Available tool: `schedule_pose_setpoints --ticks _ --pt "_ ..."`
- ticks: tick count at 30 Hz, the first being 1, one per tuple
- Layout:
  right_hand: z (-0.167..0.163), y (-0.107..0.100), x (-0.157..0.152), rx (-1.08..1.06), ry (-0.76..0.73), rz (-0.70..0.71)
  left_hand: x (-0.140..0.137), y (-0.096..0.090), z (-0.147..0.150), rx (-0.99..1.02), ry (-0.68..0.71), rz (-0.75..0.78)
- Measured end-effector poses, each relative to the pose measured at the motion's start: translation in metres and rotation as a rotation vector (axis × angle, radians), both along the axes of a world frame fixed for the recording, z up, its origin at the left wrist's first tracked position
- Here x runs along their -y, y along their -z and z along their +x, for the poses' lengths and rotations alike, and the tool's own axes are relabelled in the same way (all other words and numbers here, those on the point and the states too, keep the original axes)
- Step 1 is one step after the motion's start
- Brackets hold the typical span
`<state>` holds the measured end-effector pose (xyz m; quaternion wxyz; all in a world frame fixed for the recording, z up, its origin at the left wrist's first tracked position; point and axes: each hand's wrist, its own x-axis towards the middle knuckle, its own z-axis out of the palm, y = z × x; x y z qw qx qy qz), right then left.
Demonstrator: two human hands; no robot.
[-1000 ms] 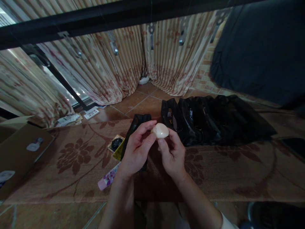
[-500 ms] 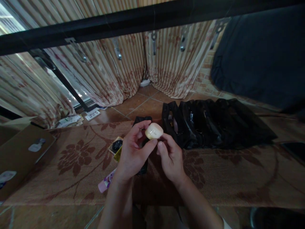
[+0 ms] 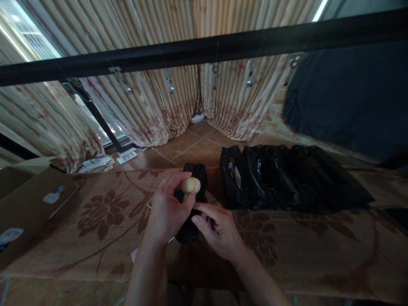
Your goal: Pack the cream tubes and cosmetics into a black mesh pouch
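A small cream-coloured jar [image 3: 188, 185] with a rounded, shiny end is pinched between the thumb and fingers of my left hand [image 3: 167, 210]. It is held above a narrow black bag [image 3: 188, 233] that lies on the patterned cloth. My right hand [image 3: 219, 229] is curled at the bag's right side, its thumb and forefinger close together just below the left thumb. Whatever lies between those right fingertips is hidden. A pink tube [image 3: 134, 255] shows only its end past my left forearm. The pale edge of a small box [image 3: 149, 204] peeks out beside my left hand.
Several black bags [image 3: 236, 182] stand in a row to the right on the brown floral cloth [image 3: 105, 238]. An open cardboard box [image 3: 35, 204] is at the left. A dark metal bar [image 3: 191, 50] crosses ahead, before striped curtains [image 3: 146, 25]. A dark flat object [image 3: 395, 216] lies far right.
The jar has turned in my left hand and moved slightly left and down. My right hand has come away from the jar, lower, toward the bag. The view has tilted up a little.
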<state>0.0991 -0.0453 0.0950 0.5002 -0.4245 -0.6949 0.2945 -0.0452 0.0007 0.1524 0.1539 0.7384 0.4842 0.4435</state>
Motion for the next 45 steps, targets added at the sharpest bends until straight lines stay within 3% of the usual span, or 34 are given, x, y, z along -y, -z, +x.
schedule_pose_setpoints --ticks 13,29,45 --pt "0.001 0.0 -0.001 0.021 0.075 0.009 0.0 0.002 0.002 -0.099 0.033 0.024" --pt "0.0 0.0 -0.001 0.031 0.101 0.024 0.0 0.006 0.005 -0.067 0.052 -0.024" --pt "0.001 -0.001 -0.001 0.036 0.162 0.005 0.009 -0.005 0.008 -0.168 0.144 -0.094"
